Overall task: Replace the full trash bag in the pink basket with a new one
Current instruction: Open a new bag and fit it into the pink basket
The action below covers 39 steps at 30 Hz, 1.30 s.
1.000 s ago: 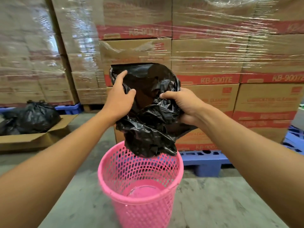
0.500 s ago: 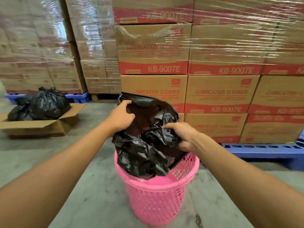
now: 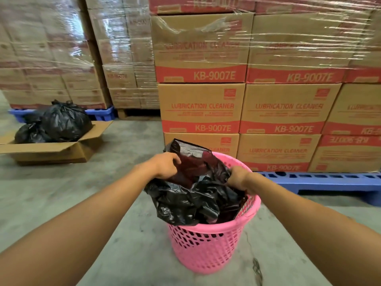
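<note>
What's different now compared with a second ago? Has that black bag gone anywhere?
The new black bag has gone down: a second ago it hung above the pink basket, now its lower part sits inside while the top bunches over the rim. The left hand and right hand came down with it, still gripping its edges. The tied full bags in the open cardboard box have not moved.

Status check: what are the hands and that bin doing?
Left hand, right hand gripping crumpled black plastic bag. Bag partly inside pink mesh basket. Nothing in the way.
</note>
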### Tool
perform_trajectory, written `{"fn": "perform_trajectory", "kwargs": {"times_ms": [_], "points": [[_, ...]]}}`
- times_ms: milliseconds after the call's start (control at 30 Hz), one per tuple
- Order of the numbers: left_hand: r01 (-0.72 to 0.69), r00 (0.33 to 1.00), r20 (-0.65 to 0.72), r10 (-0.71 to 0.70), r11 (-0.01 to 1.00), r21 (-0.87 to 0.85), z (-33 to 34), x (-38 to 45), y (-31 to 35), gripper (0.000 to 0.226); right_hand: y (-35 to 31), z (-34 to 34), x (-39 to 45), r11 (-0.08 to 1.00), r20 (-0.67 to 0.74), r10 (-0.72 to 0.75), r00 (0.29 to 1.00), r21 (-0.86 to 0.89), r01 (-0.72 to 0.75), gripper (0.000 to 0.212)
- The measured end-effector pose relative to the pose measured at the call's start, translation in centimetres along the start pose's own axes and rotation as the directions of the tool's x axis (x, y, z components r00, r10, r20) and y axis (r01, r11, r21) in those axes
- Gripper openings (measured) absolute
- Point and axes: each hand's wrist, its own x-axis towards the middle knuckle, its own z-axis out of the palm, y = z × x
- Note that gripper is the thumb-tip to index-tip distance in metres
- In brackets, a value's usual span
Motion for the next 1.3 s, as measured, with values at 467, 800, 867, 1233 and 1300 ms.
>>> {"fn": "perform_trajectory", "kwargs": {"times_ms": [467,800,867,1233,1300], "points": [[0.122,0.986,-0.128,-0.108,0.987,0.106,4.8,2.1,-3.3,0.025,7.1,-6.6,3.6,0.964,0.012,-0.229,0.973,-0.134,0.228,0.018],[0.153,0.957,-0.256,-0.135,0.987,0.054,1.7,4.3,-3.7,0.025,5.3,-6.9,7.3,0.885,-0.167,-0.394,0.904,0.198,0.422,0.037],[0.163,0.966,-0.244,-0.088,0.938,0.307,1.7,4.7,-3.4,0.017,5.5,-6.6,7.5,0.793,-0.158,-0.449,0.879,0.384,0.474,0.048],[-0.017,0.988,-0.148,0.044,0.984,0.177,2.9,10.0,-6.2,0.040,5.0,-5.4,12.7,0.959,-0.041,-0.252,0.967,-0.147,0.244,0.033],[-0.016,0.983,-0.179,0.043,0.989,0.149,3.1,11.4,-6.7,0.044,4.8,-5.0,13.1,0.957,-0.026,-0.244,0.969,-0.170,0.236,0.038]]}}
